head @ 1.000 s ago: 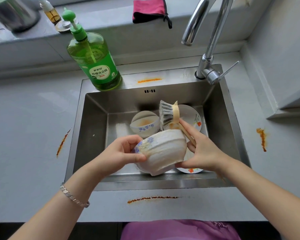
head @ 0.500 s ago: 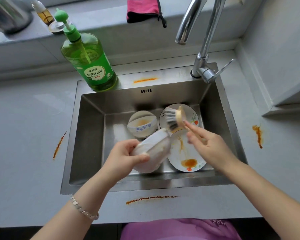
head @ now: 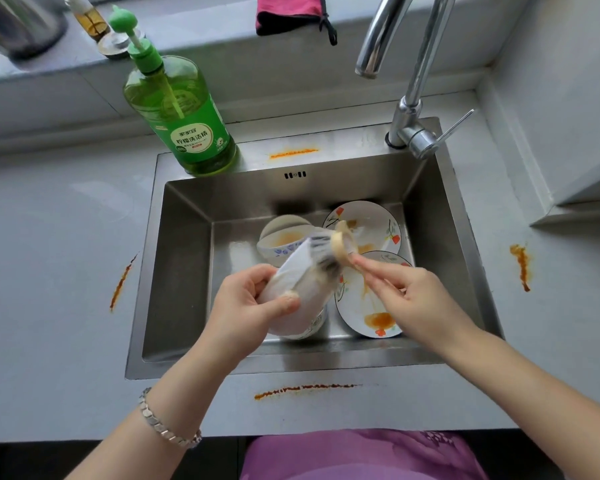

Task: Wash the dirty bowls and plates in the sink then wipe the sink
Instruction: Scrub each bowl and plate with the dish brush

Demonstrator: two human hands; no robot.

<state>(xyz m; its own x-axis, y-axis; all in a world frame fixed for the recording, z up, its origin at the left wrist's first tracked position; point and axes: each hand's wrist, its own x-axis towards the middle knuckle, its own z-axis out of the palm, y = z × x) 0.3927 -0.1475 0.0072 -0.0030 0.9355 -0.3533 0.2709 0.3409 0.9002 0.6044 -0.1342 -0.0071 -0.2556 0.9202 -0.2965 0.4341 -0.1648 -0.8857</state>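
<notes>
Left hand (head: 252, 306) gripped a white bowl (head: 293, 271) by its rim, thumb on the outside and fingers curled behind, tilted and held above the steel sink (head: 187, 271). Right hand (head: 413, 299) pinched the handle of a dish brush (head: 342, 242) between thumb and fingers. Bristles touched the held bowl's upper edge, blurred. On the sink floor behind sat a second bowl (head: 281, 239) with orange residue. A flowered plate (head: 371, 218) lay at back right, and another plate (head: 364, 306) with an orange smear lay in front of it, overlapping it. Green dish soap bottle (head: 181, 119) stood on the sink's back left corner, faucet (head: 409, 105) at back right. Orange stains (head: 305, 388) marked the counter (head: 49, 237) near the front rim.
</notes>
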